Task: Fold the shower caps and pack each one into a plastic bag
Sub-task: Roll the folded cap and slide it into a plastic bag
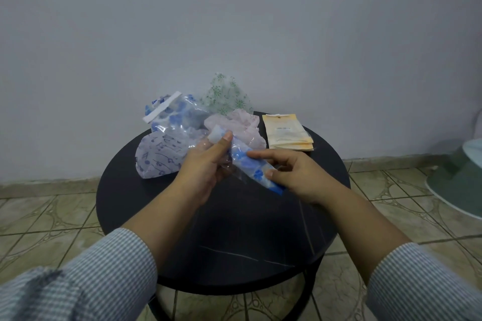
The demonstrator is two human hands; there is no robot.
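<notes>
Held above the round black desk (234,237): a folded blue-flowered shower cap (250,167), rolled into a narrow slippery strip, apparently half inside a clear plastic bag (236,173), though the film is hard to trace. Left hand (206,164) pinching the white elastic end and bag mouth; right hand (292,169) pinching the lower end. Could spring open or slide out if either pinch slackens. Thin crinkly film, likely to bunch at the mouth. Behind, loose crumpled caps (161,154) and flat yellow packets (287,133).
</notes>
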